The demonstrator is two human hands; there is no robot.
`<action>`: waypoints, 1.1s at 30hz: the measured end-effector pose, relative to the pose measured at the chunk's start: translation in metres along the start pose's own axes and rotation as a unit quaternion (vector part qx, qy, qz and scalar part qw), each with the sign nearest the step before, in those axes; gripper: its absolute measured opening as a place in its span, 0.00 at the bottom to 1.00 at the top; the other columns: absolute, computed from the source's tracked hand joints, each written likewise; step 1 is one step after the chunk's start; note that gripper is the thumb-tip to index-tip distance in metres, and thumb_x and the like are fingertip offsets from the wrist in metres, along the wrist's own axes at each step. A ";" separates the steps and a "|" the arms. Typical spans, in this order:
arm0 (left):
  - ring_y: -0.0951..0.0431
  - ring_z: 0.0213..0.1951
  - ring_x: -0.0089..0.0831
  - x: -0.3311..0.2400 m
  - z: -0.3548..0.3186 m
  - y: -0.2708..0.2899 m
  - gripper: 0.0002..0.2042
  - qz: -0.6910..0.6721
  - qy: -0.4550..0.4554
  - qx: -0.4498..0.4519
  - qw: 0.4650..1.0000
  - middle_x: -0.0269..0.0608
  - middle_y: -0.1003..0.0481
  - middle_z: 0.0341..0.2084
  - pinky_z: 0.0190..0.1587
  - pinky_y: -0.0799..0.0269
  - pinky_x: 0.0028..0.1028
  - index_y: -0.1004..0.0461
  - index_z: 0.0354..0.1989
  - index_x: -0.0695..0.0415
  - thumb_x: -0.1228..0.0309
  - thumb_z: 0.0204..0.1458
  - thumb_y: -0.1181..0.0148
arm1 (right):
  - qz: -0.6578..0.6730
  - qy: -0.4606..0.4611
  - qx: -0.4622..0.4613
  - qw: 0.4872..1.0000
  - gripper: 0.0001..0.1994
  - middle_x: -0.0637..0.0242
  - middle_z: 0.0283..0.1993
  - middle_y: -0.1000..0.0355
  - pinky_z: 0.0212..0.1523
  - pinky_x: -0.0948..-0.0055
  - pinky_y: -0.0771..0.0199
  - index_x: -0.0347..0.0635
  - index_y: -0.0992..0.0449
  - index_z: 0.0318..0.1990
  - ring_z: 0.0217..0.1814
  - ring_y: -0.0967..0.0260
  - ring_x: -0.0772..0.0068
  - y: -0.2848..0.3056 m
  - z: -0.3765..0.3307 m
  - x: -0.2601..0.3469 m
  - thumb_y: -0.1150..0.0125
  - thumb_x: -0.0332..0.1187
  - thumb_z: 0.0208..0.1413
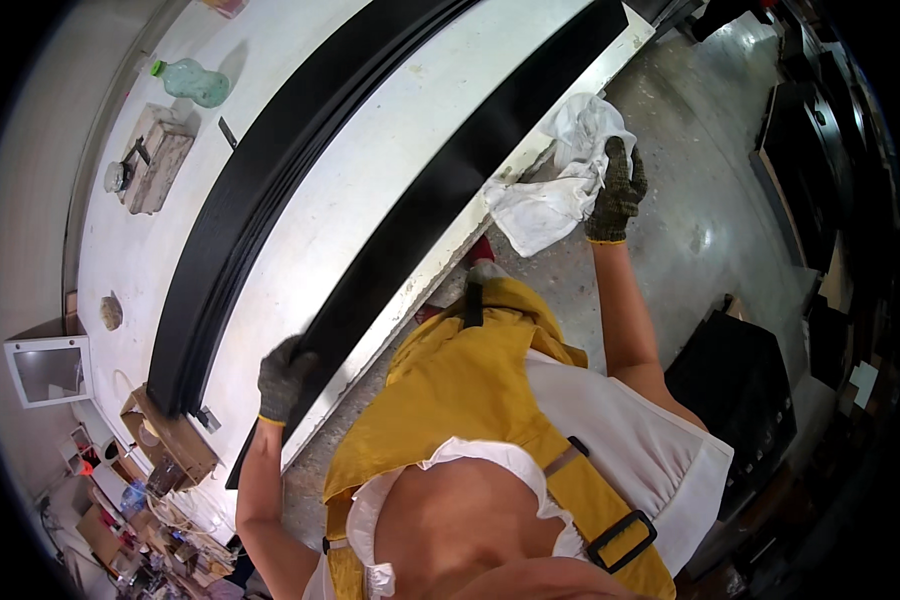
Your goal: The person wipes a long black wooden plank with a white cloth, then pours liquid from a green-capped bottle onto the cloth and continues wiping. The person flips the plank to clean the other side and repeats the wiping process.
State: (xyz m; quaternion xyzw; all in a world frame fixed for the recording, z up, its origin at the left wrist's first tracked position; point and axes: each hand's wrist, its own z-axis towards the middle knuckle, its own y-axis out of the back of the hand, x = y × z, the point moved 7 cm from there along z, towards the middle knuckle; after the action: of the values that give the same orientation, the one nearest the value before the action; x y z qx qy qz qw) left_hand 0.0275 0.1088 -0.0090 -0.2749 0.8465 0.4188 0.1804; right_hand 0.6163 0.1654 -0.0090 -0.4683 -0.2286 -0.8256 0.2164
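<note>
Left hand: dark grey knit glove with yellow cuff [288, 380], on the lower-left part of the long flat black board [455, 170]; likely steadying it. Finger closure: can't tell, undersides hidden.
Right hand: matching knit glove [618, 195], fingers closed on a bunched, crumpled white cloth [575, 190]. Bunch grip probably leaves the loose folds free.
Cloth: out past the table edge, over the floor in this view; contact with the edge unclear.
Board: lies flat along the near table edge, presumably for easy reach from where the person stands.
Stack: long black boards [235, 205], farther back, parallel; a strip of tabletop separates them from the single board, probably to keep the two apart.
Table: long, white-topped [400, 125], edge chipped. Far side has a translucent green plastic bottle [195, 82] and a stained grey-white block [158, 165]. Open brown box [170, 440] at the stack's lower end.
Room: grey, shiny concrete floor [700, 170]; dark flat panels [805, 170] along the right; mixed clutter lower left.
</note>
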 end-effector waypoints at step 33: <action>0.43 0.69 0.56 -0.045 0.040 -0.066 0.27 0.248 -0.235 -0.276 0.898 0.58 0.39 0.66 0.71 0.55 0.54 0.41 0.67 0.67 0.62 0.64 0.57 | -0.441 0.171 0.120 0.873 0.23 0.56 0.62 0.29 0.66 0.59 0.39 0.50 0.25 0.59 0.66 0.36 0.52 -0.134 0.362 -0.224 0.47 0.52 0.62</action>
State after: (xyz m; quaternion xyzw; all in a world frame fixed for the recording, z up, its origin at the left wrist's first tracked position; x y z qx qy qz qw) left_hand 0.1061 0.1223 -0.0483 0.0116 0.6705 0.7194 0.1809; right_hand 0.8886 0.5148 -0.0626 -0.1412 -0.4685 -0.8685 -0.0794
